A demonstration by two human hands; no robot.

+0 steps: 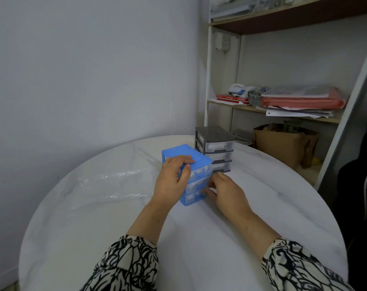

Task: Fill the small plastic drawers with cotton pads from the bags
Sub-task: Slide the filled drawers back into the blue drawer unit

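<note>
A small blue drawer unit [196, 162] with clear drawers stands near the middle of the round white table [178, 238]. White cotton pads show through its drawer fronts. My left hand [174, 177] grips the unit's top front corner, fingers curled over the lid and thumb on the front. My right hand [222, 191] touches the front of the lower drawers with its fingers and thumb; whether it pinches a handle is hidden. Behind the blue unit stands a grey drawer unit [215, 149] with clear drawers. A clear plastic bag [113, 185] lies flat to the left.
A white wall rises behind the table. A shelf rack [283, 110] with papers, red folders and books stands at the back right. A brown paper bag [283, 143] sits on the floor under it. Something dark stands at the right edge.
</note>
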